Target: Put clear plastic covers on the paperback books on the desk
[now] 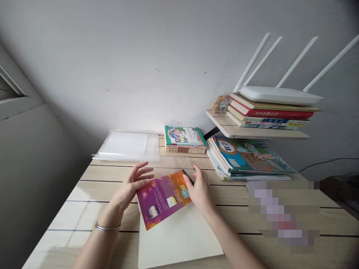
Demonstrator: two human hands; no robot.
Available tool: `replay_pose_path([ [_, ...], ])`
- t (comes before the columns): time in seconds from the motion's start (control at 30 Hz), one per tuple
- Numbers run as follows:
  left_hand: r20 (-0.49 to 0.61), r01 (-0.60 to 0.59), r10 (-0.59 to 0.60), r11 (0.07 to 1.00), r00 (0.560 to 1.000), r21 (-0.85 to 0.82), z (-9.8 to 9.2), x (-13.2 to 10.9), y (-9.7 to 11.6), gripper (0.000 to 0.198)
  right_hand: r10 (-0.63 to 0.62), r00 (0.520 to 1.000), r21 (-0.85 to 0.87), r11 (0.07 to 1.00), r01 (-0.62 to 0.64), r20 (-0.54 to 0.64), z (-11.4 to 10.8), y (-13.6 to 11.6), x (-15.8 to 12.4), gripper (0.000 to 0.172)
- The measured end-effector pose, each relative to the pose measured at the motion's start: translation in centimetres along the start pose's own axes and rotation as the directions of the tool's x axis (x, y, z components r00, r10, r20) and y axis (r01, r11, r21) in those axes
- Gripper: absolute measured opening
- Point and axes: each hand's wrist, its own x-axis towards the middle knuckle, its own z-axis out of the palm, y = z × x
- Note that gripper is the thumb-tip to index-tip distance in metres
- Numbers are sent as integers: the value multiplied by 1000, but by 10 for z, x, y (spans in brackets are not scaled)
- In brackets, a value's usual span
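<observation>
A purple and orange book cover (pixel 162 198) stands raised at an angle over a cream-coloured open page (pixel 179 239) on the wooden table (pixel 84 209). My right hand (pixel 200 190) grips the cover's right edge with curled fingers. Left of the cover, my left hand (pixel 133 185) is open with fingers spread, touching or almost touching its left edge. A thin bracelet sits on my left wrist. A clear plastic sheet (pixel 179 164) lies just behind the book.
A stack of clear plastic covers (pixel 127 145) lies at the back left. A small pile of books (pixel 183 139) rests by the wall. More books (pixel 246 157) lie under a shelf (pixel 252 131) holding books and a white router (pixel 280 95). A blurred patch (pixel 283 215) is at right.
</observation>
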Motion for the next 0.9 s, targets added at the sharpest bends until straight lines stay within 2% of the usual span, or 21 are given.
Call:
replay_pose_path([
  [0.1,-46,-12,13,1000,999,11,1,0,0,68,-9,999,10,1000,10,-47,0,0,-1,48],
  [0.27,-189,-39,53,996,981,76,6,3,-7,74,12,992,71,997,-3,-128,-3,-1,-1,57],
  [0.43,-293,-159,185,981,938,111,10,12,-24,70,46,997,159,987,-36,-60,-11,-1,0,68],
  [0.53,-315,-173,204,977,927,122,9,15,-28,73,21,999,148,989,-15,-41,-13,0,0,77],
  [0.63,-378,-95,147,984,914,153,11,14,-24,74,15,998,104,995,-9,-64,-11,0,-2,79],
  [0.77,-481,89,10,979,877,182,21,4,-12,60,23,996,66,998,-17,-91,-10,-3,-3,73],
  [0.9,-518,122,-41,985,854,124,25,-11,-13,47,31,995,52,998,-26,-92,-11,-4,-4,72],
])
